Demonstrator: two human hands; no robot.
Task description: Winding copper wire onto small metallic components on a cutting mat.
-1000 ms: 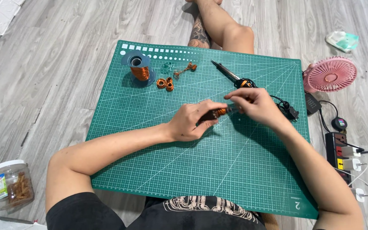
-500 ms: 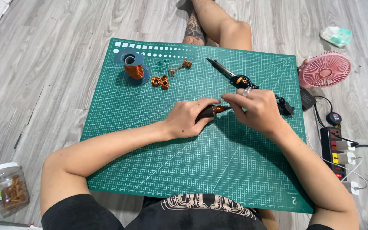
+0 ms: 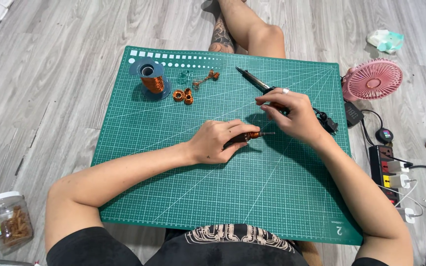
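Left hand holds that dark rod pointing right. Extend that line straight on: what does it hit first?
Likely the right hand: the rod in the left hand points at its palm or wrist side. Height is unclear from above.

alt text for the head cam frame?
Seated on a wood floor, a person's left hand grips a small dark tool over a green cutting mat, right hand beside its tip. Copper wire spool, soldering iron, pink fan nearby.
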